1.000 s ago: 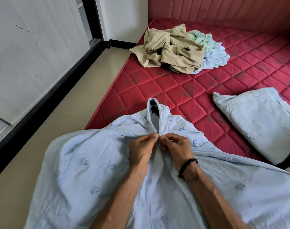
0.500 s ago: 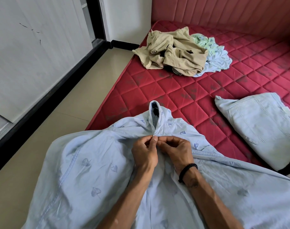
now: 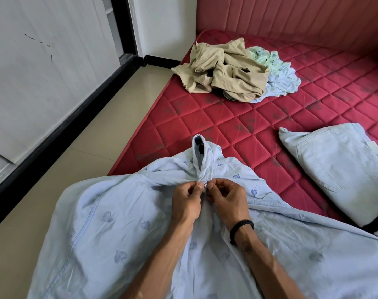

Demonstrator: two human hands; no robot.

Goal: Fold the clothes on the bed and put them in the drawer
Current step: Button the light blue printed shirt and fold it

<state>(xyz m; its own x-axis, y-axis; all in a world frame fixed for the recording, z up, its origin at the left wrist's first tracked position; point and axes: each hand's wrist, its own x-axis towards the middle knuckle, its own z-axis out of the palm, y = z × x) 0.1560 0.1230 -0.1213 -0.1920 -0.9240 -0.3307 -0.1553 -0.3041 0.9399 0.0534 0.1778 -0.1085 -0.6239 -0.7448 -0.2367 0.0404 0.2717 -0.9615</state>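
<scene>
Both hands meet at the pale blue shirt (image 3: 123, 229): left hand (image 3: 187, 202) and right hand (image 3: 225, 200) pinching its front just below the collar (image 3: 200, 157). Collar points straight away from them up the red mattress (image 3: 259, 126); the shirt's length runs back toward the person.

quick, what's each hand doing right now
Left hand: fingers pinching the light blue shirt just below its collar.
Right hand: fingers pinching the same shirt there.

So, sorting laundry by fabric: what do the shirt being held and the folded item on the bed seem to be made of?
Shirt: thin, matte woven cloth, probably cotton; it creases softly and has a printed leaf pattern. Folded item: looks like pale washed denim, judging by its stitched seams and pocket.
</scene>
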